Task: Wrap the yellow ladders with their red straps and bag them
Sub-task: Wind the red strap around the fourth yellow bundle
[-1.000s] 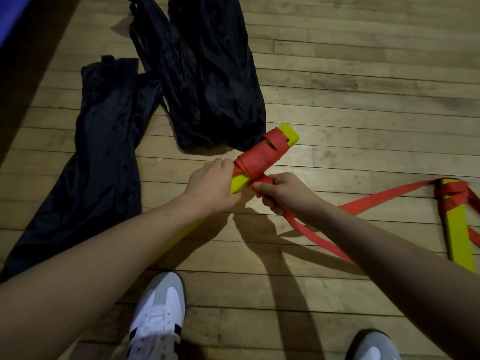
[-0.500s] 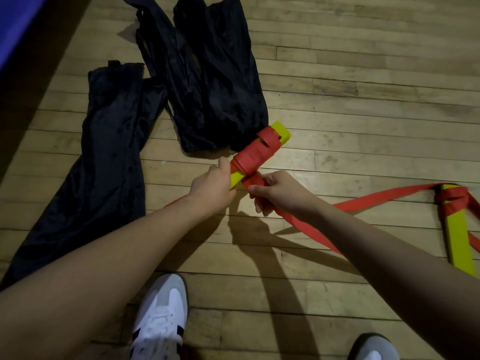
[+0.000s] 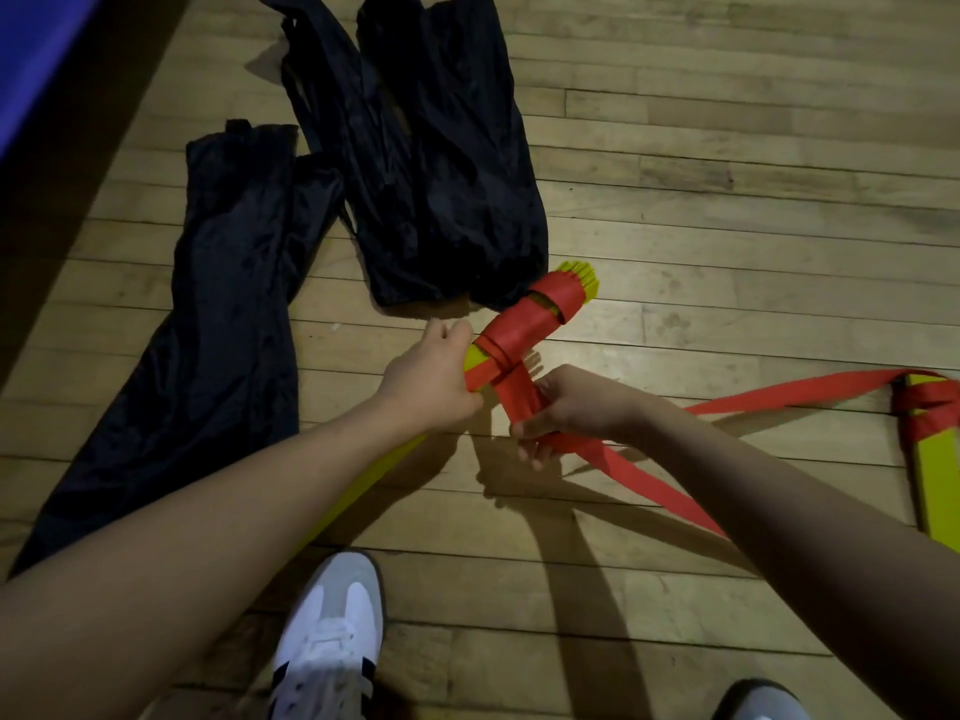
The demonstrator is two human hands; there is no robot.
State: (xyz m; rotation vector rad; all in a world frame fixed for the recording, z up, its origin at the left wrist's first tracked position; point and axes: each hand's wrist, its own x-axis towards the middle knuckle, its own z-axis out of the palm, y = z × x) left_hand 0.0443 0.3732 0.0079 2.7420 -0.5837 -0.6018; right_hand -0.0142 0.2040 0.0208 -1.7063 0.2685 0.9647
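A bundle of yellow ladder slats [image 3: 581, 275] points up and to the right, its upper part wound in red strap [image 3: 524, 324]. My left hand [image 3: 428, 374] grips the bundle just below the wrapping. Right beside it, my right hand [image 3: 566, 407] holds the loose red strap, which runs from the bundle through my fingers and trails right across the floor. That strap reaches a second yellow ladder bundle [image 3: 935, 480] at the right edge, partly wound in red. Two black bags lie on the floor: one [image 3: 431, 163] just behind the held bundle, one [image 3: 208, 324] to the left.
The floor is wooden boards. My two white and grey shoes [image 3: 332, 641] stand at the bottom of the view. A blue mat edge [image 3: 36, 54] fills the top left corner. Bare boards stretch across the upper right.
My right hand has drawn the strap down and under the bundle, laying another turn across it. The left hand has kept its hold while the bundle tipped slightly.
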